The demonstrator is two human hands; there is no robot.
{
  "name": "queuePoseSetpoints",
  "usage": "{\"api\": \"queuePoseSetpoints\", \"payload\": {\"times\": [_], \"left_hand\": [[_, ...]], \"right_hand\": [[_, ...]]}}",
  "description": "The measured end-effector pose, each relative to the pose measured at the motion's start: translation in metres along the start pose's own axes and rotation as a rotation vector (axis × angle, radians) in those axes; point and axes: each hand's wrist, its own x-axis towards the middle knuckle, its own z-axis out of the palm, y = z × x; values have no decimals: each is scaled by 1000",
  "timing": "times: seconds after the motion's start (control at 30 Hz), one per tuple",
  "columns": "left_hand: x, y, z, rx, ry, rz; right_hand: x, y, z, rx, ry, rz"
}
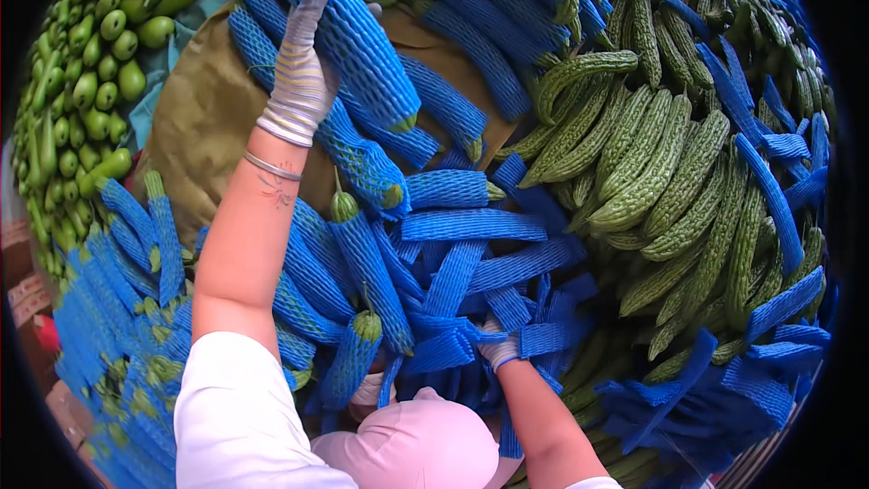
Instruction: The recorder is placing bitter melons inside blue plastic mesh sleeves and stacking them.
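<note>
1. Head view, left hand: pale striped glove, silver bracelet below the wrist; grasping a netted gourd, thumb along its near side, fingertips showing at the far side. Gourd tilted, sheathed in blue foam mesh, green tip at its lower end.
2. Head view, right hand: gloved, partly covered by blue mesh; cannot tell whether clenched on a strip or only touching.
3. Between the hands: more sheathed gourds, one with its stem upright, and flattened mesh sleeves lying crosswise.
4. Behind the left hand: tan cloth; farther left, heaped smooth green gourds.
5. Beyond and right of the right hand: ridged bitter gourds, bare, in layers; blue mesh pieces well to its right.
6. Nearer the body than the right hand, between the forearms: a rounded pink cloth form.
</note>
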Motion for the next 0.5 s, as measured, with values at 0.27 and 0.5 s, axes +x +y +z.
{"api": "queuePoseSetpoints", "payload": {"times": [0.27, 0.5], "left_hand": [[-19, -55, -47, 126, 365, -215], [83, -1, -68, 249, 398, 119]], "right_hand": [[-2, -8, 0, 18, -45, 91], [-1, 4, 4, -58, -34, 68]]}}
